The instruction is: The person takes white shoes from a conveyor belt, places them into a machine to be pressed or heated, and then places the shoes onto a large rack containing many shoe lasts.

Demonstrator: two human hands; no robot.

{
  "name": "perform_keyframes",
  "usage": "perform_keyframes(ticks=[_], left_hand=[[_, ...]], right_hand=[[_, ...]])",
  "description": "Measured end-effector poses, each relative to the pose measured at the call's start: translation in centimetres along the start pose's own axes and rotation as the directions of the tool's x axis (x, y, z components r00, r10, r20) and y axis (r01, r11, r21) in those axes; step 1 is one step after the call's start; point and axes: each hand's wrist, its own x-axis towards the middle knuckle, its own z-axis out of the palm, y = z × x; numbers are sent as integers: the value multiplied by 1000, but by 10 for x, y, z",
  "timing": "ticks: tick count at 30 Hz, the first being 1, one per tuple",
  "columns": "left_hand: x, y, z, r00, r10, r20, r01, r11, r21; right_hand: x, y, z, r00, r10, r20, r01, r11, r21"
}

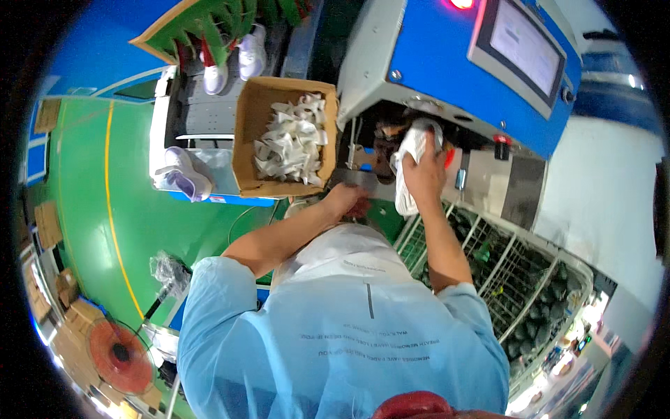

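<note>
My right hand (425, 174) is closed around a white shoe (409, 164), holding it upright just below the opening in the blue machine (447, 63). My left hand (343, 200) is in front of my waist, below a cardboard box (241, 157) of crumpled white strips (293, 140). Beside its fingertips shows a blurred dark red patch (359, 207) whose kind I cannot make out. The left fingers are smeared and partly hidden. Dark parts (386, 150) inside the machine's opening sit next to the shoe.
Two white shoes (215, 78) stand on a dark conveyor (202, 112) under a green fringed curtain (216, 28). Another pale shoe (185, 174) lies at its near end. A wire cart (513, 262) of dark pieces stands at my right. A fan (120, 353) is at lower left.
</note>
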Motion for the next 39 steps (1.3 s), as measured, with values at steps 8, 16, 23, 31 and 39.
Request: perform_keyframes(ticks=[8,16,23,31,39], left_hand=[[-13,14,-6,996,-37,-83,29,995,-98],[-41,51,37,964,-113,242,111,994,22],[-20,-1,20,708,-381,595,359,919,162],[-24,-4,-8,918,-180,353,178,983,38],[-60,30,-39,916,-167,364,158,986,55]], right_hand=[[-27,8,12,941,-131,-311,137,991,-2],[-134,44,29,845,-266,-464,333,940,67],[-194,56,-7,897,-427,-118,443,869,222],[-102,11,47,999,17,49,-50,45,998],[-243,171,-52,915,379,-140,284,-358,889]])
